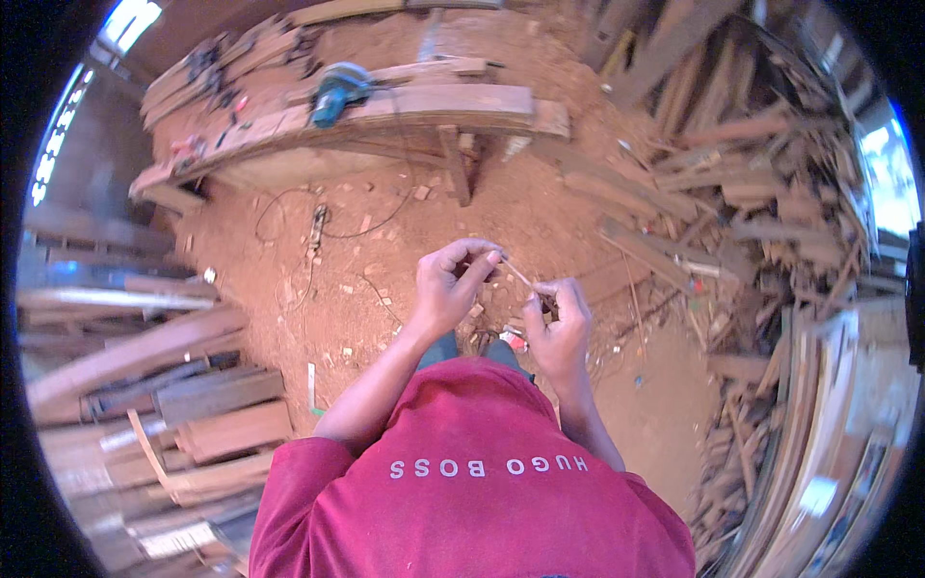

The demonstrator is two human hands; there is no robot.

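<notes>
Between my two hands runs a thin, light brown stick [518, 274], slanting down from left to right in front of my red shirt. My left hand [453, 282] pinches its upper left end between thumb and fingers. At the lower right end, my right hand [563, 323] has thumb and fingertips closed on it. Whether the stick is wood or something else is too small to tell. Both hands are held above the reddish dirt floor, over my legs.
Ahead stands a wooden workbench [462, 104] bearing a teal power tool [337, 94], its cord trailing to the floor. Scrap wood [771, 193] is heaped on the right. Stacked boards [231, 424] lie on the left. Wood chips litter the dirt floor [376, 250].
</notes>
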